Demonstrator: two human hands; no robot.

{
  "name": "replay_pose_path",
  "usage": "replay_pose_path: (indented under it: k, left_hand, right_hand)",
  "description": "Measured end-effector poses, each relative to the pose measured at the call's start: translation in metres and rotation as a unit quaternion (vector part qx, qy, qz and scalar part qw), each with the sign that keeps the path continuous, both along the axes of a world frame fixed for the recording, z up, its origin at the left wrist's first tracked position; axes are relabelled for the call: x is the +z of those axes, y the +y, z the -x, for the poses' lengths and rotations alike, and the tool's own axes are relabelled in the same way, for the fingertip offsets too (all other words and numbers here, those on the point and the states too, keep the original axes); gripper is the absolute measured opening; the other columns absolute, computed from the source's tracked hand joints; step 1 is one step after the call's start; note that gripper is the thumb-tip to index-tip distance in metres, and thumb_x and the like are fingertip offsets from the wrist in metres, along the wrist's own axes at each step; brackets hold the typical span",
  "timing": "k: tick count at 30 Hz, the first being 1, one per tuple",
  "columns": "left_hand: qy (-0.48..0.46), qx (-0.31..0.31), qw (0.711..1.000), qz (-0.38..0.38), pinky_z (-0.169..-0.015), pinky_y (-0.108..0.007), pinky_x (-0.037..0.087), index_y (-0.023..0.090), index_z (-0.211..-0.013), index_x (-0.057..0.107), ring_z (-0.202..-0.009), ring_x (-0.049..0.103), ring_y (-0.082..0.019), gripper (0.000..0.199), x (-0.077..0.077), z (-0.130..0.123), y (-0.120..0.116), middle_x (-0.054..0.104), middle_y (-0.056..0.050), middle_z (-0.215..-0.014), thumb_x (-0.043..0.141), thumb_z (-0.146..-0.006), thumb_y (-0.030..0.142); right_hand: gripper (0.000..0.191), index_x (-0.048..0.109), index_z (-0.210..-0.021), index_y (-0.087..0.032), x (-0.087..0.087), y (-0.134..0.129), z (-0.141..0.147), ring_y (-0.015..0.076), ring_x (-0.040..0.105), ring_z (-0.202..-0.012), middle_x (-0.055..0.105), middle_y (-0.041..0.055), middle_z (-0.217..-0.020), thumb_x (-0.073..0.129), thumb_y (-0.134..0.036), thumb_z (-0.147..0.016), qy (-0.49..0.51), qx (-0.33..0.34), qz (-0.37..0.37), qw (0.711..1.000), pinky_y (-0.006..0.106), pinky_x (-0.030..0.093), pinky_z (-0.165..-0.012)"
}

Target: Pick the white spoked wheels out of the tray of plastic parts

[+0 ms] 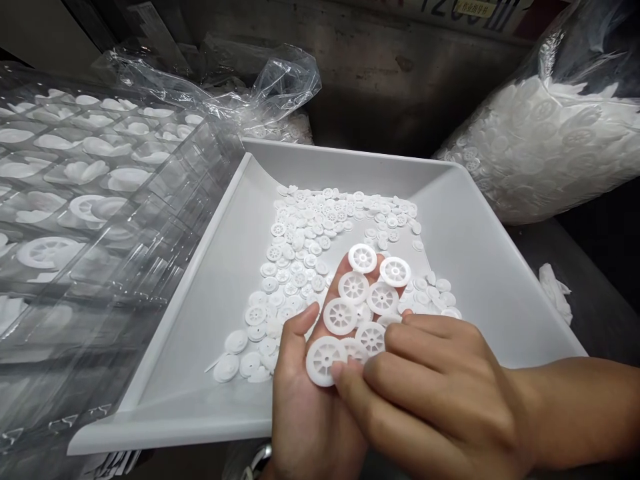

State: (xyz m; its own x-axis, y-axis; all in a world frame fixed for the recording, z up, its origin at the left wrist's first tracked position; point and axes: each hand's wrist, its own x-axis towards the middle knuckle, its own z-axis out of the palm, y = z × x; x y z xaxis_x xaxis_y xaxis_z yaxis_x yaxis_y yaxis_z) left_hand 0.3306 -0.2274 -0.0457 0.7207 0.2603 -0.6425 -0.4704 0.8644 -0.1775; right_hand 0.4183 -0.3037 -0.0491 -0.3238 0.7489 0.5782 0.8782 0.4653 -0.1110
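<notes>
My left hand [313, 400] is turned palm up over the near part of a white scoop-shaped tray [185, 280]. Several spoked white plastic gear wheels [353, 288] rest along its palm and fingers, some overlapping. From the right, my right hand [440, 393] reaches across with curled fingers. Its fingertips touch the rim of the gear wheel [326, 361] nearest my left palm, and its other fingers hide part of the wheels behind. Many loose gear wheels [300, 277] of the same kind lie spread and heaped on the tray's floor.
Left of the tray stand clear plastic compartment trays [170, 180] with white parts in their cells. A clear bag [280, 87] is behind. At the right, a large clear bag [555, 147] full of white wheels leans near the tray. A crumpled white piece [554, 293] lies below it.
</notes>
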Motion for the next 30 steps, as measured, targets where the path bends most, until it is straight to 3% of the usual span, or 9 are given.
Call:
replay_pose_path:
  k: [5, 10, 17, 22, 26, 30]
  left_hand:
    - [-0.019, 0.014, 1.000, 0.003, -0.090, -0.035, 0.053, 0.018, -0.127, 0.058, -0.089, 0.069, -0.021, 0.051, 0.002, -0.002, 0.000, 0.068, -0.008, -0.093, 0.022, -0.094, 0.032]
    - [-0.021, 0.025, 0.999, 0.035, -0.089, -0.033, 0.053, 0.017, -0.129, 0.055, -0.086, 0.069, -0.020, 0.050, 0.001, -0.001, 0.001, 0.067, -0.006, -0.089, 0.024, -0.092, 0.030]
    - [-0.023, 0.019, 0.999, 0.014, -0.090, -0.034, 0.053, 0.016, -0.128, 0.055, -0.087, 0.069, -0.021, 0.050, 0.001, 0.001, 0.001, 0.066, -0.007, -0.089, 0.028, -0.089, 0.030]
    - [-0.018, 0.001, 1.000, 0.004, -0.092, -0.036, 0.052, 0.016, -0.129, 0.055, -0.093, 0.068, -0.022, 0.053, -0.003, 0.004, 0.001, 0.067, -0.007, -0.093, 0.024, -0.088, 0.032]
    - [-0.050, 0.002, 0.998, -0.036, -0.097, -0.040, 0.049, 0.017, -0.132, 0.054, -0.106, 0.065, -0.026, 0.052, -0.013, 0.010, 0.002, 0.068, -0.010, -0.103, 0.028, -0.090, 0.034]
    - [-0.088, 0.021, 0.990, -0.105, -0.101, -0.047, 0.046, 0.019, -0.138, 0.049, -0.118, 0.059, -0.031, 0.050, -0.018, 0.012, 0.000, 0.065, -0.013, -0.117, 0.037, -0.091, 0.033]
  right_hand:
    - [0.036, 0.059, -0.054, -0.016, 0.001, 0.004, -0.001, 0.0164, 0.038, -0.046, 0.046, 0.0019, -0.053, 0.043, -0.006, -0.085, 0.028, 0.011, -0.002, 1.000, 0.033, 0.022, -0.044]
    - [0.035, 0.058, -0.056, -0.017, -0.001, 0.004, 0.000, 0.0162, 0.039, -0.046, 0.048, 0.0024, -0.054, 0.040, -0.006, -0.085, 0.022, 0.019, 0.008, 1.000, 0.033, 0.025, -0.044]
    - [0.036, 0.057, -0.059, -0.017, -0.002, 0.004, -0.002, 0.0162, 0.041, -0.047, 0.049, 0.0023, -0.056, 0.038, -0.006, -0.087, 0.004, 0.020, 0.025, 0.999, 0.033, 0.027, -0.045]
    - [0.016, 0.068, -0.076, -0.011, 0.002, 0.003, -0.003, 0.0155, 0.042, -0.051, 0.053, 0.0012, -0.058, 0.054, -0.010, -0.085, 0.033, 0.007, 0.026, 0.999, 0.033, 0.027, -0.045]
    - [0.015, 0.070, -0.097, -0.007, 0.012, 0.000, -0.010, 0.0150, 0.045, -0.056, 0.057, 0.0009, -0.064, 0.060, -0.012, -0.087, 0.022, 0.013, 0.099, 0.995, 0.032, 0.033, -0.048]
    - [0.012, 0.070, -0.093, -0.008, 0.017, -0.005, -0.016, 0.0160, 0.045, -0.060, 0.057, 0.0022, -0.070, 0.061, -0.015, -0.089, -0.018, 0.022, 0.172, 0.985, 0.032, 0.034, -0.052]
